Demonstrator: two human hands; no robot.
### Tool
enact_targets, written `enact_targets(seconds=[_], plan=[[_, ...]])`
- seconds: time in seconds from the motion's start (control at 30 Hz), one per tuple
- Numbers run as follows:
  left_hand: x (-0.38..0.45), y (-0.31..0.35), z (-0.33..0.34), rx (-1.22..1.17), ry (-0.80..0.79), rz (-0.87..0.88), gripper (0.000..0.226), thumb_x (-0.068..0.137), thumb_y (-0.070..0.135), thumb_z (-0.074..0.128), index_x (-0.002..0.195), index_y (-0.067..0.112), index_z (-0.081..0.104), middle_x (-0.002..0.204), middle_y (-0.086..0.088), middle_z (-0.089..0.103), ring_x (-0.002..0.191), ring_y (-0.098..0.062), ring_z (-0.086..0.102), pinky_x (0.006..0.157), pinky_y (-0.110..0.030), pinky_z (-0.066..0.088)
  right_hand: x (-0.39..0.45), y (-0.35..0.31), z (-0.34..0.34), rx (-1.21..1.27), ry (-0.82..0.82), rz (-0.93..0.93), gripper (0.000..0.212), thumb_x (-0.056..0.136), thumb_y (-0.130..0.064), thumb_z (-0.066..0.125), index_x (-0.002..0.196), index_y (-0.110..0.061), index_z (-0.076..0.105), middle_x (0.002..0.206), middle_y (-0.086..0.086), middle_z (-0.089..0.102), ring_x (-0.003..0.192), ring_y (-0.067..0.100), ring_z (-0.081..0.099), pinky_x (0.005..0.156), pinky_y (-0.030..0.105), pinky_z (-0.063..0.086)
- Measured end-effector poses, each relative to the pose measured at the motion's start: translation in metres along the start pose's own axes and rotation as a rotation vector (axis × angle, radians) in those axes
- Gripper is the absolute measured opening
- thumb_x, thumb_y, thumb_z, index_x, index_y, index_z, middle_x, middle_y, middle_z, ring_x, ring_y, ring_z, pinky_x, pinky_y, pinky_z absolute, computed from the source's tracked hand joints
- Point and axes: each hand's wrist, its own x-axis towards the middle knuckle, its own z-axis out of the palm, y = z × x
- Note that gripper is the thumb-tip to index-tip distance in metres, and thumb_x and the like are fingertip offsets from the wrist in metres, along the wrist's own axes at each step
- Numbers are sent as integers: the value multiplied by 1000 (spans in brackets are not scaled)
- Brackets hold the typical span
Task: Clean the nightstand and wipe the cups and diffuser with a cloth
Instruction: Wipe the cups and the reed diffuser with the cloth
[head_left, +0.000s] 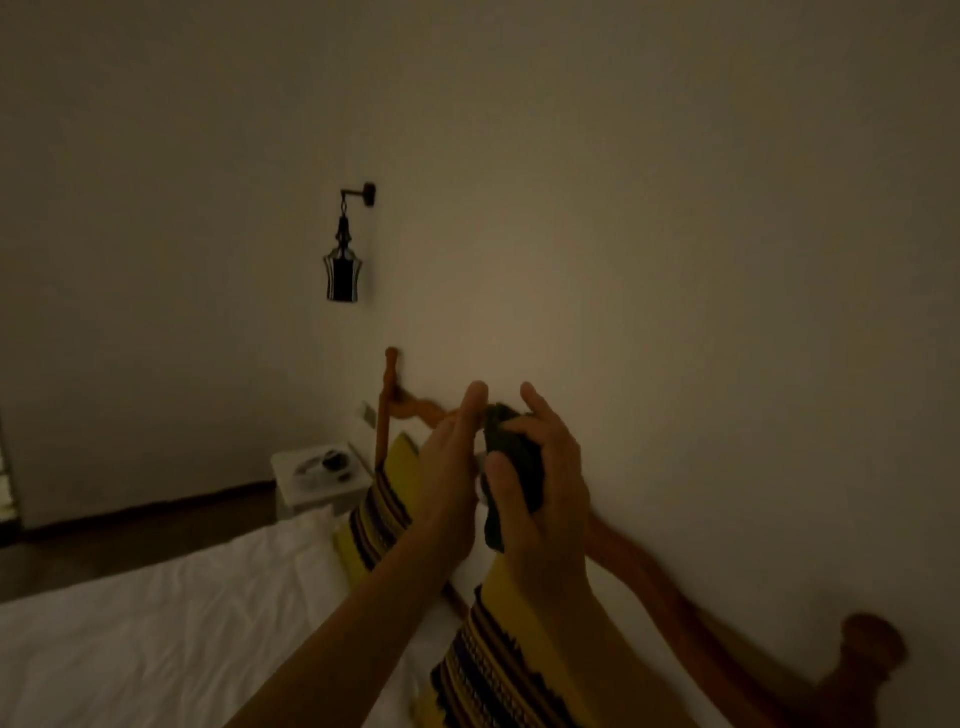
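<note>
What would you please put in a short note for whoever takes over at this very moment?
Right hand: grips the dark cloth, raised in front of the wall.
Left hand: fingers straight, pressed against the cloth; whether it holds anything is hidden.
Nightstand: across the bed, out of hand's reach, with a dark item on a tray.
Done: cannot tell.
Left: cross to the nightstand and wipe it and its items.

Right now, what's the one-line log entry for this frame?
stage: wiping | right hand: grips dark cloth | left hand: holds hidden item | nightstand: far side of bed, untouched
</note>
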Motion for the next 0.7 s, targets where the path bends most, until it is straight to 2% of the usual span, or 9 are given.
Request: enact_targets(seconds=[0.07,0.13,0.27,0.37,0.43,0.53,0.6,0.63,0.7], plan=[[0,9,11,39,44,95,15,71,76,58,81,67,65,89,37,68,98,-3,61,99,-42,46,2,-6,5,-152,45,-89,42,97,-52,51,130,-27,58,155,-7,40,142,23,41,102,50,50],[1,19,19,44,28,175,24,86,55,52,81,78,56,85,49,61,101,1,58,100,-40,45,8,-9,6,-212,100,-143,45,97,-54,50,130,-26,61,157,-2,40,142,27,42,98,51,54],[13,33,15,88,132,297,45,98,17,53,58,31,67,55,11,65,53,0,62,60,-10,49,32,-20,9,-159,153,-170,41,99,-55,47,121,-28,67,144,-3,54,122,4,59,88,31,60],[17,48,2,146,168,314,42,88,10,53,47,20,57,46,4,55,45,-8,53,46,-21,46,42,-37,21,-29,178,-78,31,94,-63,48,112,-41,60,118,-18,64,105,-4,62,87,19,56],[20,54,-11,161,172,335,51,88,-1,55,42,21,58,46,7,56,45,-5,52,55,-26,49,51,-47,26,127,153,74,18,92,-59,55,101,-45,63,100,-24,69,96,-3,66,82,15,55],[20,67,-25,221,141,497,45,87,2,52,48,23,56,54,10,59,54,-1,54,87,-50,48,69,-47,27,542,69,474,27,85,-48,63,98,-27,75,99,-1,76,98,25,71,87,45,60],[16,79,-26,170,43,524,26,75,24,52,49,24,52,56,9,56,55,-3,51,72,-34,49,73,-51,27,720,63,609,48,79,-48,61,111,-14,73,109,19,72,106,45,66,91,57,56],[17,85,-26,149,6,494,22,70,30,50,49,24,51,56,9,53,53,-4,49,62,-25,45,69,-54,29,759,77,599,51,80,-49,58,116,-15,71,112,18,71,107,45,65,90,57,56],[23,89,-30,165,34,445,27,79,20,50,52,21,46,57,5,50,54,-10,46,55,-26,40,55,-63,38,707,116,451,40,87,-54,55,117,-32,69,117,3,71,108,31,68,83,46,60]])
